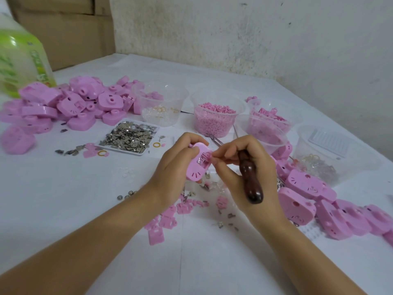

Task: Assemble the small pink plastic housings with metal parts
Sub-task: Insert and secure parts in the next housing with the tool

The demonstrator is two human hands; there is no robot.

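My left hand (177,165) grips a small pink plastic housing (196,167) above the table, its open side turned toward me. My right hand (244,167) holds a dark wooden tool handle (251,179) in the palm while its thumb and forefinger pinch a tiny pink part at the housing's recess (209,156). A white tray of small metal parts (129,136) lies to the left of my hands. A heap of pink housings (70,107) lies at the far left, and another row of housings (331,207) lies at the right.
Clear tubs stand behind my hands: one with rings (161,107), one with pink pellets (214,120), others with pink pieces (268,124) and clear bits (327,152). Tweezers (214,139) lie near the tubs. Loose pink and metal pieces (176,207) are scattered below my hands. A green bottle (21,58) stands far left.
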